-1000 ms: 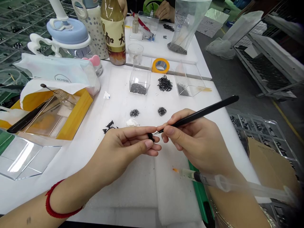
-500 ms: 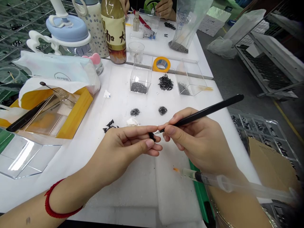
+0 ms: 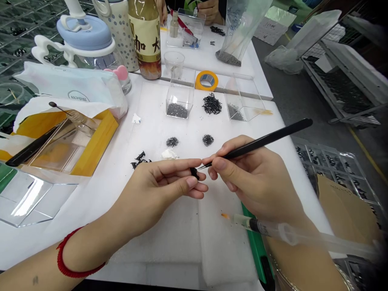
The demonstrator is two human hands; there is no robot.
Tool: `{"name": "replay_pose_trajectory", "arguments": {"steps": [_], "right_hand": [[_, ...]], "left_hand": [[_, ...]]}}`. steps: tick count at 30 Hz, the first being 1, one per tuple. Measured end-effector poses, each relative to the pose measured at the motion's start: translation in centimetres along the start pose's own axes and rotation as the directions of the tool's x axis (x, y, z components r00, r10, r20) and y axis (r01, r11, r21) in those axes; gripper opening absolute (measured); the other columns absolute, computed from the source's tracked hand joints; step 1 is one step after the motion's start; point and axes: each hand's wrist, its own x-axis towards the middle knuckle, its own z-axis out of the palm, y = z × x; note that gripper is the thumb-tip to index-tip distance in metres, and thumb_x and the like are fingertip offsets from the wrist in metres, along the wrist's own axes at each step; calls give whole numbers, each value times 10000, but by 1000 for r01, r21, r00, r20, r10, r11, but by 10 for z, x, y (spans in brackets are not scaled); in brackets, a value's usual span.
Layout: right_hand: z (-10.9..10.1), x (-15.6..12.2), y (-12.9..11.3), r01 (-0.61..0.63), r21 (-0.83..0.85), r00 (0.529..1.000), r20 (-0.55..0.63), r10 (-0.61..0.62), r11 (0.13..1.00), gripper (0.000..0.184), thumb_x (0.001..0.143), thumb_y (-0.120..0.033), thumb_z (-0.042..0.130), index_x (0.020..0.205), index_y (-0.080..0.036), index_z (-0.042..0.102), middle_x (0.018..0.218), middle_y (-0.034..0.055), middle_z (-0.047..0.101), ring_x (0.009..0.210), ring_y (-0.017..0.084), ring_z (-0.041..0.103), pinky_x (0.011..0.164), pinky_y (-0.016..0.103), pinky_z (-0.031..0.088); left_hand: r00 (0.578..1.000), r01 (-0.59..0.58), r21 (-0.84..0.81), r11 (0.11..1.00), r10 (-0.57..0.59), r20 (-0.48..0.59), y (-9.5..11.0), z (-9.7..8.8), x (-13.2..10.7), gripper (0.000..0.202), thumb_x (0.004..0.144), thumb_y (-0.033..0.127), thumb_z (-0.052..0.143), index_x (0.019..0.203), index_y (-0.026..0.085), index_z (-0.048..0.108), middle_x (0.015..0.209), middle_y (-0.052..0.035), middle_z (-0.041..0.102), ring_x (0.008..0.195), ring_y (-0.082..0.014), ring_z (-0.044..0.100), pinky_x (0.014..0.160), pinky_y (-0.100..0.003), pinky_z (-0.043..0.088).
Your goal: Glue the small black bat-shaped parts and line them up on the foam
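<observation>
My left hand [image 3: 165, 184] pinches a small black part [image 3: 194, 173] between its fingers and thumb; the part's exact kind is too small to tell. My right hand [image 3: 257, 178] is closed round black tweezers [image 3: 269, 138], whose fine tips reach the black part at my left fingertips. Whether the tips hold anything is too small to see. Beyond my hands lie two small piles of tiny dark pieces, a left pile [image 3: 172, 142] and a right pile [image 3: 207, 140]. Several black parts [image 3: 140, 159] and a white lump [image 3: 169, 154] lie just past my left hand.
A syringe [image 3: 266, 227] with an orange tip lies under my right forearm. Farther back are clear boxes [image 3: 179, 103], a heap of black pieces [image 3: 212, 104], yellow tape [image 3: 206, 81] and a bottle [image 3: 147, 44]. Another person's hand [image 3: 210, 11] shows at the far table.
Both hands keep nearly the same pose. The tweezer tips have shifted very slightly at the black part, and the whole view has moved a little.
</observation>
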Motion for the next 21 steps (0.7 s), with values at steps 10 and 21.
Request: {"name": "replay_pose_trajectory", "arguments": {"steps": [10,21], "right_hand": [[0,0,-3,-9,-27,1000,7,9,1000,134,761,-269,722,799,-210,607,630,-33,620,447,34,491,363,122,383],[0,1,-2,-14,-46,1000,-15,13,999,133,749,-221,727,784,-222,599,610,-40,611,457,58,509,378,152,394]], "left_hand": [[1000,-8,2,1000,8,10,-1,0,-1,211,806,181,686,1006,240,724,823,2,753,792,-123,714,749,-179,585],[1000,-6,3,1000,6,-5,0,1,0,199,807,178,684,991,240,727,837,6,756,779,-118,717,744,-176,585]]}}
